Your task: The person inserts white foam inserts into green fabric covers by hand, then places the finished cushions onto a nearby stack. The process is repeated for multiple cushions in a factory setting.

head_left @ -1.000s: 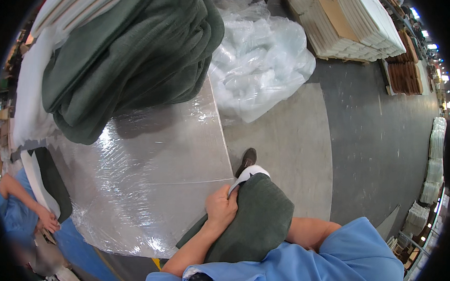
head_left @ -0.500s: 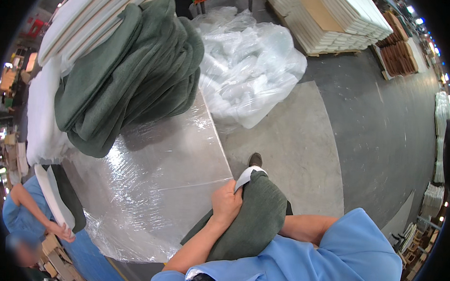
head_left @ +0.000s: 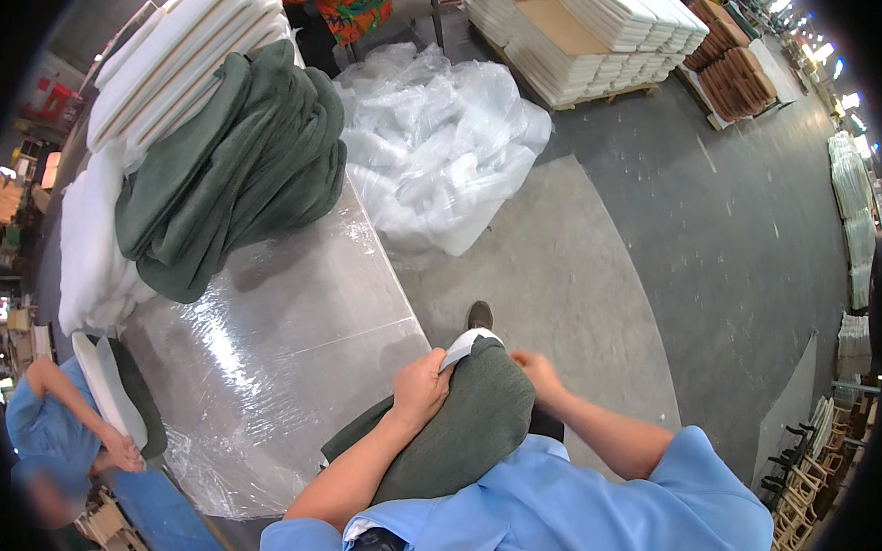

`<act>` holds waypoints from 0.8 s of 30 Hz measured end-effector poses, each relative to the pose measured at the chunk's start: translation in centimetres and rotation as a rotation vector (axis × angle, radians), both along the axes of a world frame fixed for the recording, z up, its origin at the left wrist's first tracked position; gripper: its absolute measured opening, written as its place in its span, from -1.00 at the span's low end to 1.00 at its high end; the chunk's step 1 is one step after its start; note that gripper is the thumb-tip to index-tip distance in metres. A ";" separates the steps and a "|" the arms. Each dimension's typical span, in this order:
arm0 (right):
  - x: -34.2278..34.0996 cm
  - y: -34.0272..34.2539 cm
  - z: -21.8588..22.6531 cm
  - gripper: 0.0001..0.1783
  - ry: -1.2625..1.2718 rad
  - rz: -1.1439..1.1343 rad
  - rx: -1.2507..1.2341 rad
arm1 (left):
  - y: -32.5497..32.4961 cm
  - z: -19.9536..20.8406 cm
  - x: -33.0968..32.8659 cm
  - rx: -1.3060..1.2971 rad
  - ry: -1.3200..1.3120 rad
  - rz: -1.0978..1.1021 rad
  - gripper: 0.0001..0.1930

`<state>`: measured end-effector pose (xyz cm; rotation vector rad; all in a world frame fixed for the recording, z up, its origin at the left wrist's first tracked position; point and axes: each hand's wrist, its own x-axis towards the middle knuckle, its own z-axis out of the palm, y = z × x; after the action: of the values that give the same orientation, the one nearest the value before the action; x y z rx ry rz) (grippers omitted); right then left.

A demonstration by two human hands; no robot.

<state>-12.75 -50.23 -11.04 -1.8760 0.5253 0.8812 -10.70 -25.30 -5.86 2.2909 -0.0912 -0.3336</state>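
A dark green fabric cover point(head_left: 460, 422) lies against my body, wrapped around a white pad point(head_left: 475, 343) that shows at its far end. My left hand point(head_left: 422, 389) is closed on the cover's pale edge, on the left of that end. On the opposite side, my right hand point(head_left: 538, 378) is beside the cover with its fingers curled in and slightly blurred. What the right fingers hold, if anything, cannot be made out. Part of the cover hangs to the left, beneath my left forearm.
Left of me stands a plastic-wrapped table point(head_left: 292, 367), bearing a heap of green covers point(head_left: 241, 171) and white pads point(head_left: 191, 58). Crumpled clear plastic point(head_left: 445, 149) lies beyond its edge. A co-worker point(head_left: 57, 413) at far left holds another pad. Stacked white panels point(head_left: 585, 38) stand behind.
My right hand has come out from behind the cover to its right side. My left hand still grips the edge. The view has shifted slightly.
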 end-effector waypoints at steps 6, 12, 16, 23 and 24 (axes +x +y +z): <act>8.1 0.3 7.2 -0.67 -0.136 -0.132 0.286 | -0.6 1.2 0.0 0.118 0.042 -0.045 -0.69; 9.3 2.2 9.0 -0.70 -0.138 0.339 0.030 | 0.5 0.5 0.6 -0.025 0.375 -0.125 -0.60; 9.9 1.9 9.1 -0.72 -0.130 0.430 0.093 | 0.3 0.3 0.2 -0.202 0.377 -0.122 -0.50; 8.9 3.7 9.8 -0.85 -0.597 0.764 0.034 | 1.6 -0.6 -1.3 -0.132 0.414 -0.088 -0.50; 8.6 4.0 9.9 -0.86 -0.683 0.774 0.059 | 1.8 -0.2 -1.4 -0.104 0.414 -0.093 -0.51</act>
<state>-4.19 -46.27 -1.11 -2.1817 -0.6759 0.6320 -12.05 -23.46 -6.09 2.0741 -0.0034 -0.8239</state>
